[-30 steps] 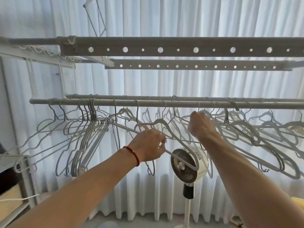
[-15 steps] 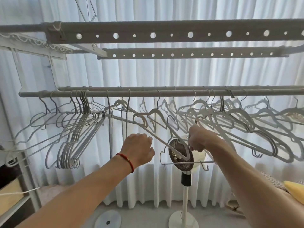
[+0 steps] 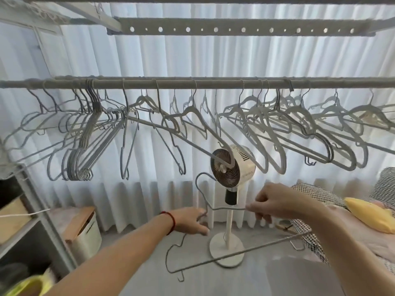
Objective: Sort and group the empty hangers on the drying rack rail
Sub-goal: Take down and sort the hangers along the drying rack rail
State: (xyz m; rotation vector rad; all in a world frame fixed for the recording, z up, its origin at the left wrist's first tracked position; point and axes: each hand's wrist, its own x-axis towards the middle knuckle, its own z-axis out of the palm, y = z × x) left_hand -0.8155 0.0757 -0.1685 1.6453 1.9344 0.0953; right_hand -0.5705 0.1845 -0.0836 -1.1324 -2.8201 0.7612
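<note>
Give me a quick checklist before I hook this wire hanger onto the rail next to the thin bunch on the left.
1. Wire hanger off the rail, tangled with nothing: ok.
2. Right hand pinches its shoulder: ok.
3. Left hand at the neck, grip: cannot tell.
4. Hook points up: ok.
5. Thin bunch in sight at the rail's left: ok.
6. Gap between hook and fan: cannot tell.

light: bright daylight through white curtain (image 3: 183, 56); hangers (image 3: 85, 135) backlit, grey | focus: soft overall; lower-left corner smeared | edges: wide-angle stretch
</note>
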